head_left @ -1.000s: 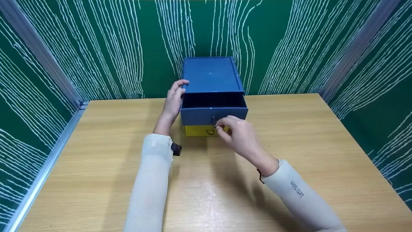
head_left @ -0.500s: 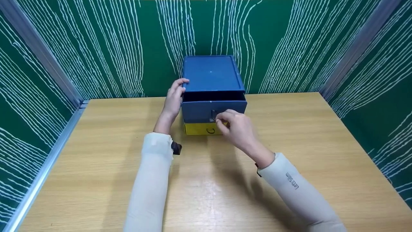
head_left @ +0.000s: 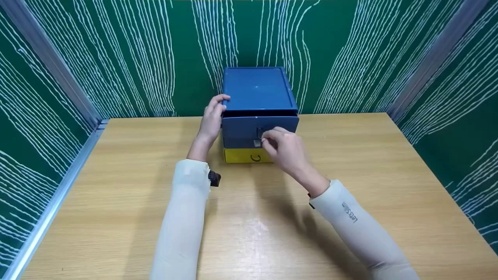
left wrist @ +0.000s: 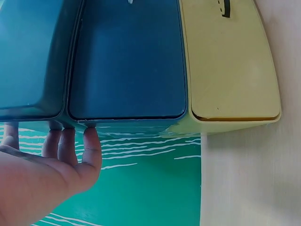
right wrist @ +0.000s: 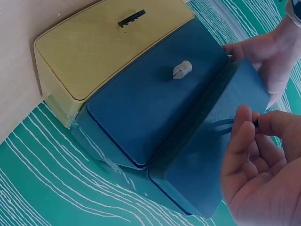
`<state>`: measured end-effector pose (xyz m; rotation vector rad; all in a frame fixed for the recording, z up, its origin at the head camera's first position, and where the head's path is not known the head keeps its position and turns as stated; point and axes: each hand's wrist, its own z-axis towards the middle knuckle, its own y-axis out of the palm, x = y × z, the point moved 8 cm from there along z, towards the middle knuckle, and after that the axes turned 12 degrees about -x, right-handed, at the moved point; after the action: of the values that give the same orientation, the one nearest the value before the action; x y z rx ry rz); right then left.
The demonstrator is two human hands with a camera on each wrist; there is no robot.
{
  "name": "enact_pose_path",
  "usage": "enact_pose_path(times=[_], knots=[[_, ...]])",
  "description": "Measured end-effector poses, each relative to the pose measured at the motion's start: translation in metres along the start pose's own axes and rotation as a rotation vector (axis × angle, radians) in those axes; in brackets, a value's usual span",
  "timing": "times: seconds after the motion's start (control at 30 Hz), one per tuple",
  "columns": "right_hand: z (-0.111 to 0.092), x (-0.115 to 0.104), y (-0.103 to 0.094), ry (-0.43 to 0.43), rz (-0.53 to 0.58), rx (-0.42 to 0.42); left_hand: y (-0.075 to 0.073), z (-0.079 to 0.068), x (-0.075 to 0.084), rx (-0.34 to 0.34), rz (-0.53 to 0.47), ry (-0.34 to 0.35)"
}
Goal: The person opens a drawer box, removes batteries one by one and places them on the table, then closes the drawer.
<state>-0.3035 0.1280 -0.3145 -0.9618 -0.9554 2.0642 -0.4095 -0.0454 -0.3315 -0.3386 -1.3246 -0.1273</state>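
A stack of drawers stands at the back of the table, two blue ones over a yellow drawer [head_left: 249, 155]. The top blue drawer [head_left: 241, 130] sticks out slightly, with a narrow dark gap under the blue cabinet top [head_left: 256, 89]. My right hand [head_left: 286, 149] pinches its handle [right wrist: 225, 125] between thumb and fingers. My left hand [head_left: 210, 122] rests against the cabinet's left side, fingertips at the top edge; in the left wrist view its fingers [left wrist: 92, 148] press the side wall. The middle blue drawer [left wrist: 129, 66] is closed and bears a small whitish tab [right wrist: 182, 69].
The wooden table [head_left: 241, 233] spreads out in front of the stack. Green walls [head_left: 128, 58] with white wavy lines stand behind and at both sides. A metal rail [head_left: 50, 210] runs along the table's left edge. The yellow drawer has a black handle [right wrist: 131, 19].
The top drawer has slid back into the cabinet, its opening narrowing to a slit. My right hand has moved away from me with the handle. The left hand has stayed on the side.
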Motion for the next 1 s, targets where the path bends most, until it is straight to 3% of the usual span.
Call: enact_pose_path(times=[0.5,1.0], knots=[[0.015,0.014,0.007,0.06,-0.002,-0.01,-0.001,0.0,-0.005,0.0,0.0,-0.045],[0.018,0.017,0.008,0.057,0.012,0.013,0.001,0.0,-0.001,-0.011,-0.024,-0.003]])
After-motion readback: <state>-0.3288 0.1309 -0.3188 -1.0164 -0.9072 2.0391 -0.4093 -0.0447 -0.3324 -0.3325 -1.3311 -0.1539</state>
